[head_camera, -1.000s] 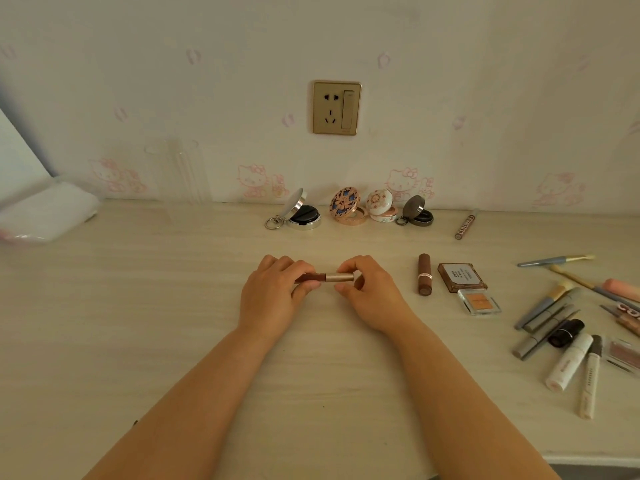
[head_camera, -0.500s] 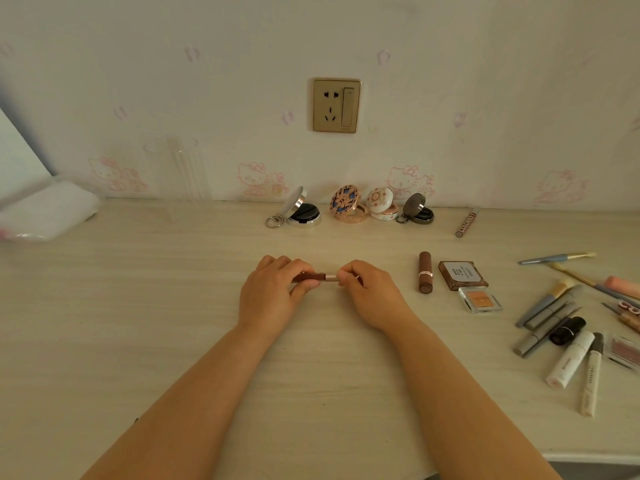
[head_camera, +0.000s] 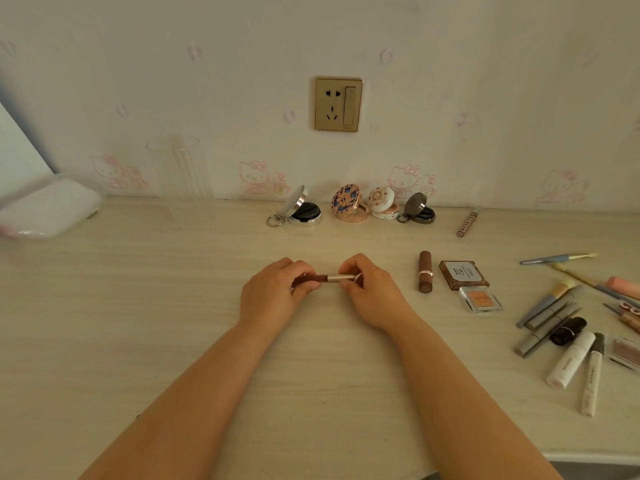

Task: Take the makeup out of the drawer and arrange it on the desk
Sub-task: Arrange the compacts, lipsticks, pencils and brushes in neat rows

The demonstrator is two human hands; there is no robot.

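Note:
Both hands hold one slim lip-colour tube [head_camera: 329, 277] crosswise just above the middle of the wooden desk [head_camera: 138, 323]. My left hand [head_camera: 277, 292] grips its dark brown end, and my right hand [head_camera: 370, 291] pinches its pale metallic end. A brown lipstick [head_camera: 425, 271] lies to the right, beside a brown compact [head_camera: 463, 274] and a clear blush pan [head_camera: 480, 298]. Several open round compacts [head_camera: 346, 204] stand in a row along the wall. No drawer is in view.
Brushes, pencils and tubes [head_camera: 568, 327] lie scattered at the desk's right edge. A patterned lip tube [head_camera: 468, 223] lies near the wall. A clear ribbed glass [head_camera: 180, 174] and a white plastic-wrapped pack [head_camera: 48, 209] stand at the back left. A wall socket [head_camera: 338, 104] sits above.
The tube's visible metallic middle shrank as my hands came together half a second ago, then lengthened again as they drew slightly apart. Everything else on the desk is unmoved.

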